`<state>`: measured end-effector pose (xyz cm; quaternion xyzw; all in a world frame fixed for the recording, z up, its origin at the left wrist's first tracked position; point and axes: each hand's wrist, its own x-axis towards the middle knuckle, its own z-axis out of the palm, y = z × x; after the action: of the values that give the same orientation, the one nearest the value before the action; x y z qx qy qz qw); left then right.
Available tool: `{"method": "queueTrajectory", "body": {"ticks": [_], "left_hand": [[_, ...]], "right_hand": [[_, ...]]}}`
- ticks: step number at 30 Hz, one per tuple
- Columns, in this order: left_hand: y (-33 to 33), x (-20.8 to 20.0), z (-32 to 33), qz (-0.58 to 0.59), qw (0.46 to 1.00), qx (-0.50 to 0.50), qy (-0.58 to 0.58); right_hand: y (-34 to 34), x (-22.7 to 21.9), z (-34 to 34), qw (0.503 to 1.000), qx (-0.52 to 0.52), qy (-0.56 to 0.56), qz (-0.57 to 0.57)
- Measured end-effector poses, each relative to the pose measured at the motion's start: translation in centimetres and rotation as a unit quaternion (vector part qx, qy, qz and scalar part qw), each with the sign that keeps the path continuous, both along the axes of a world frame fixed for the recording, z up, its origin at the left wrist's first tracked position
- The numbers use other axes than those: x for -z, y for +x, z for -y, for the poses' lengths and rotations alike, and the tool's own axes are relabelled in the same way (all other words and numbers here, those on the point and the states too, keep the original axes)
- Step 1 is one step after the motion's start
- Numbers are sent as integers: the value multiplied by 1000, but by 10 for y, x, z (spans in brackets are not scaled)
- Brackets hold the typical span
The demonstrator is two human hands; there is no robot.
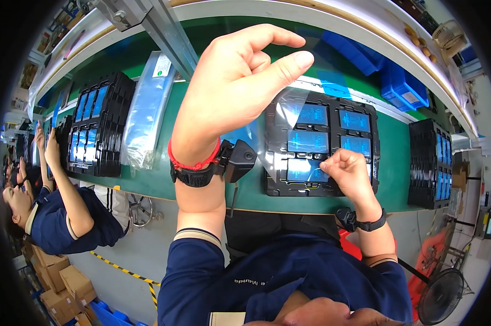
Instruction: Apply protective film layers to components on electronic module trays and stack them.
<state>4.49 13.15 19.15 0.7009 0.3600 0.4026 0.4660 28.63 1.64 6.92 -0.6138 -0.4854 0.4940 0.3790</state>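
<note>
A dark blue work shirt (289, 277) is seen nearest, at the bottom of the view. A black round fan (439, 296) stands on the floor at the near right. Brown cardboard boxes (61, 288) are piled at the near left, and another person in a dark blue shirt (55, 217) sits at the left with arms raised to the bench.

The right hand (349, 173) is clenched on the near edge of a black plastic tray of small blue screens (321, 144), which lies on the green work bench (403, 163) in the middle. The corner of a thin clear plastic film (280, 117) is pinched by its fingers. The film lies over the left part of the tray.

The left hand (240, 81) is raised high above the bench. Its thumb and first finger are bent toward each other, and the far edge of the clear film seems to be held between them.

A stack of black trays (99, 127) stands at the left, and a clear plastic bag (147, 108) lies beside it. Another black stack (430, 163) stands at the right. Blue plastic bins (400, 87) are kept at the far right.
</note>
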Motion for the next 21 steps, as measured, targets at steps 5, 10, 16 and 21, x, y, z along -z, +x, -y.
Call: {"method": "queueTrajectory", "body": {"ticks": [5, 10, 16, 21], "left_hand": [[0, 2, 1, 25, 1000, -3, 14], [2, 1, 2, 51, 999, -5, 5], [2, 1, 1, 50, 999, -10, 17], [-2, 1, -1, 45, 999, -17, 15]], "right_hand": [[-1, 5, 2, 998, -7, 20, 65], [-8, -2, 3, 991, -1, 30, 132], [-14, -11, 5, 962, -31, 76, 260], [-14, -36, 11, 894, -8, 141, 426]]}}
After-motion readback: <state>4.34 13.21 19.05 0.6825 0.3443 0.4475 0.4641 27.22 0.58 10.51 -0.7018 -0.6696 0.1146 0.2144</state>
